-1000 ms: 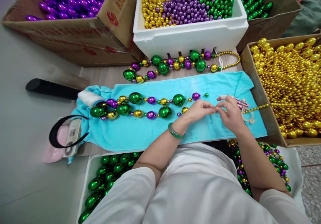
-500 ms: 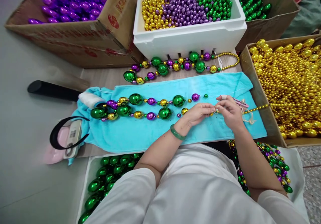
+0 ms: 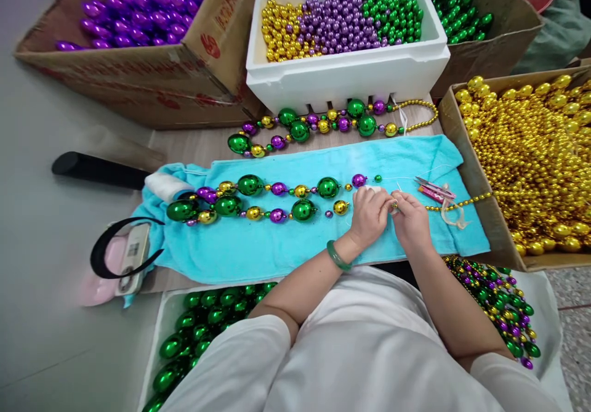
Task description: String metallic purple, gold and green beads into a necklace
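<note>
Over the turquoise towel (image 3: 277, 252) my two hands meet, fingertips close together. My right hand (image 3: 412, 218) is closed in a pinch on the end of a gold bead strand (image 3: 466, 202), which runs back to the box at the right. A gold bead (image 3: 394, 205) shows between the hands. My left hand (image 3: 369, 218) has its fingers curled shut beside it; what they hold is hidden. Left of my hands lies a looped row of green, purple and gold beads, including a large green bead (image 3: 328, 187) and a loose gold bead (image 3: 341, 207).
Scissors (image 3: 434, 185) and a white tie (image 3: 455, 215) lie right of my hands. A thread spool (image 3: 168, 185) rests at the towel's left end. Behind are a finished-looking bead necklace (image 3: 300, 131) and a white foam box (image 3: 341, 82). A cardboard box (image 3: 480, 196) of gold beads stands right.
My left hand has turned and curled its fingers inward. My right hand has shifted slightly left and down, uncovering the scissors and more of the gold strand.
</note>
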Demonstrator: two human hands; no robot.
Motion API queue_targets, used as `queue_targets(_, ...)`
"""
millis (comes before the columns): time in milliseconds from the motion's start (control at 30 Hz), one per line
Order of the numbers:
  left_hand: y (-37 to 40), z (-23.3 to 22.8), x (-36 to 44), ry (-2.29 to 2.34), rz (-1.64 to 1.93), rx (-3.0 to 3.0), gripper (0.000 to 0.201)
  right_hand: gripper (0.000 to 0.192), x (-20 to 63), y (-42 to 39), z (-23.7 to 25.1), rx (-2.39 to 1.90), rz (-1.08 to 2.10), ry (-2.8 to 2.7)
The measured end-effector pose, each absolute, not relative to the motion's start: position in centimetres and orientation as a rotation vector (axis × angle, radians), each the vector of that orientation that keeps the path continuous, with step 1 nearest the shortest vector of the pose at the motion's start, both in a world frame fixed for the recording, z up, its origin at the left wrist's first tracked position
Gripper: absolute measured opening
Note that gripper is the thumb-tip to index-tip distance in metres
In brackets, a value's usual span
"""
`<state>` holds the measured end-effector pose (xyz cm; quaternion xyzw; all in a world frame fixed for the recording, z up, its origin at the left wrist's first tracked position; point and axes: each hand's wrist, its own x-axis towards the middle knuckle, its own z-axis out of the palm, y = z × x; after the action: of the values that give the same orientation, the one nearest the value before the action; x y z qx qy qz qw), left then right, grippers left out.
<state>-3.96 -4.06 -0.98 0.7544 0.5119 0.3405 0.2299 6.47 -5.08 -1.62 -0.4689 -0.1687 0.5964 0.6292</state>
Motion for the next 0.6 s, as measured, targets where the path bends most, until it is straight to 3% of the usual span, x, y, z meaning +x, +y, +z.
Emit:
queue_targets(200, -4.1, -0.9, -4.1, 1.464, 1.025, 2.052, 0.027, 0.026, 6.5, -5.1, -1.2, -1.119, 1.41, -0.434)
queue_targets(333, -3.3, -0.8, -4.1, 1.325, 1.134, 1.669, 0.017, 0.023, 6.8, -5.4, -1.8, -1.197, 1.378, -0.514)
queue_targets(533, -2.4, -1.3, -4.1, 1.213, 1.139, 1.206, 0.016, 0.009, 7.5, -6.5, -1.9, -1.379, 0.531, -1.173)
queue_targets(600, -2.5, -1.1, -4.0, 1.191, 1.127, 1.165, 0.017, 0.011, 7.6, -6.7, -1.8, -1.378, 0.423, -1.317)
